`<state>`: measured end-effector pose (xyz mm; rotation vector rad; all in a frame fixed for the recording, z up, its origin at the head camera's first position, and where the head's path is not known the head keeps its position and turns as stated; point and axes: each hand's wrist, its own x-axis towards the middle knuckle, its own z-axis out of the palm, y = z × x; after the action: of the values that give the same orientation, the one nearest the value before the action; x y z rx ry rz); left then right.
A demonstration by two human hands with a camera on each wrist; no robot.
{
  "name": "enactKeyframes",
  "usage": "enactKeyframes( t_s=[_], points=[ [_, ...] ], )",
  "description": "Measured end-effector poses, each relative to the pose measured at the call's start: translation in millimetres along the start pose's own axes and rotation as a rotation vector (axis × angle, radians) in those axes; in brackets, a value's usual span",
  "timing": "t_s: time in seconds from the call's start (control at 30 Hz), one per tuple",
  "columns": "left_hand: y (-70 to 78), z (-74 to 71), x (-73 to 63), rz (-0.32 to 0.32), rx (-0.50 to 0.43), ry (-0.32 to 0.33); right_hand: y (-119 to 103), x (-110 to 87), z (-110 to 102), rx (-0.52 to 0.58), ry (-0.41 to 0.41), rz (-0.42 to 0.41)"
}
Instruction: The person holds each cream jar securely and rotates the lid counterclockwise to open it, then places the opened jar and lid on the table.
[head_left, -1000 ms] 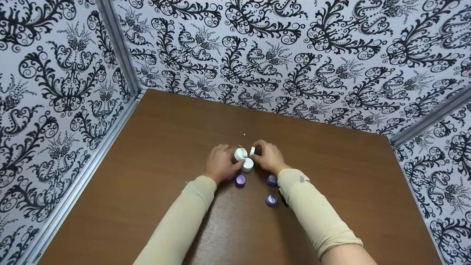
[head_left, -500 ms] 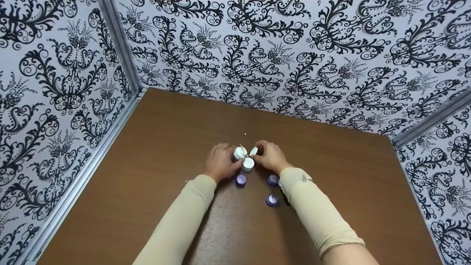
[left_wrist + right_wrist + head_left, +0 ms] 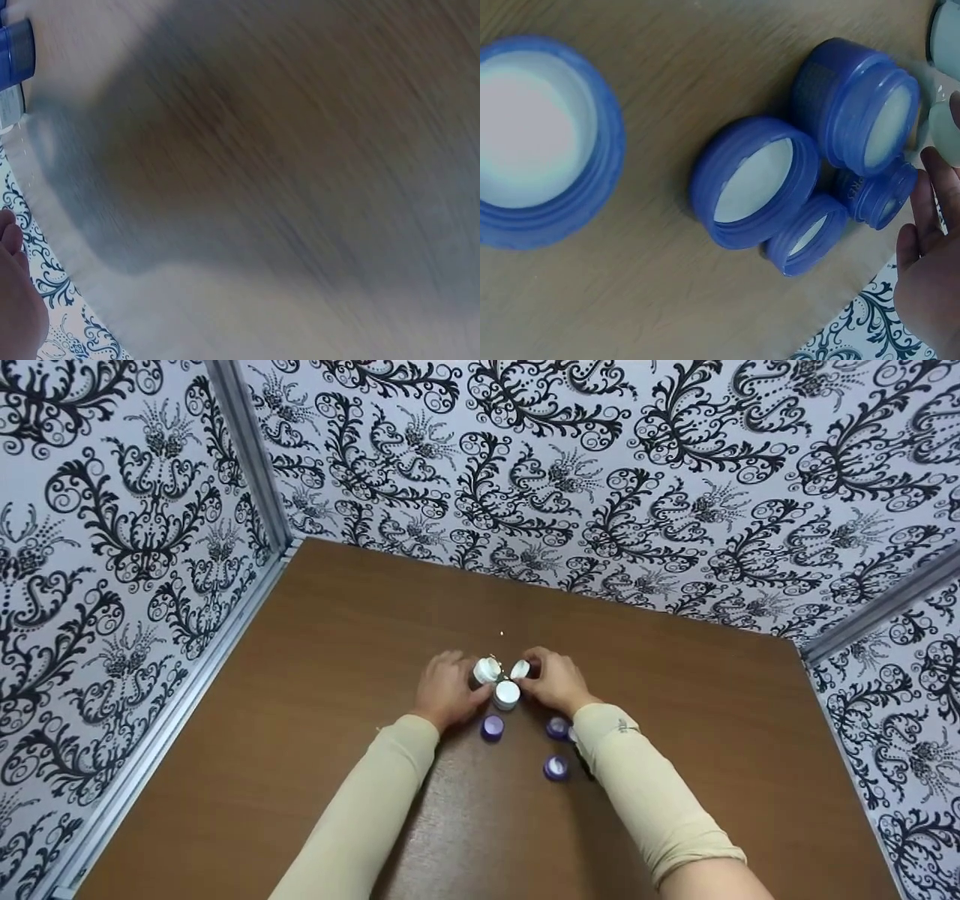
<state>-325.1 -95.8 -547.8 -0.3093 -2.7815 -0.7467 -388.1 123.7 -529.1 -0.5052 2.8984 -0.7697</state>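
My left hand (image 3: 450,688) grips a small open white jar (image 3: 485,672), fingers on its far side and thumb near its front. Opposite it, my right hand (image 3: 556,680) pinches a round white lid (image 3: 520,668) by its edge, tilted so its pale inner face shows. Between the hands stands another white jar (image 3: 507,694), upright and topped in white. Just in front of it is a purple container (image 3: 493,727). In the right wrist view, my right fingers are close to a small purple jar (image 3: 877,196), which stands beside a larger open purple jar (image 3: 855,109).
Purple screw caps lie nearby, one large (image 3: 754,191), one smaller (image 3: 806,236), and another big one (image 3: 604,142) close to the right wrist camera. Tiny pale bits (image 3: 501,633) lie beyond the hands. Patterned walls (image 3: 555,472) border the brown table (image 3: 360,607).
The white lid in my right hand has turned from nearly edge-on to showing its inner face. The white jar in my left hand has shifted slightly left; the standing containers look unmoved.
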Motion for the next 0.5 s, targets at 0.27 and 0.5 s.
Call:
enactKeyframes(
  t_s=[0.27,0.5],
  points=[
    [-0.9,-1.3,1.7,-0.050,-0.020,-0.043,1.7,2.2,1.1,-0.116,-0.009,-0.090],
    [-1.1,-0.5,3.4,-0.041,0.005,-0.043,2.3,1.6,3.5,-0.246,-0.015,-0.128]
  ],
)
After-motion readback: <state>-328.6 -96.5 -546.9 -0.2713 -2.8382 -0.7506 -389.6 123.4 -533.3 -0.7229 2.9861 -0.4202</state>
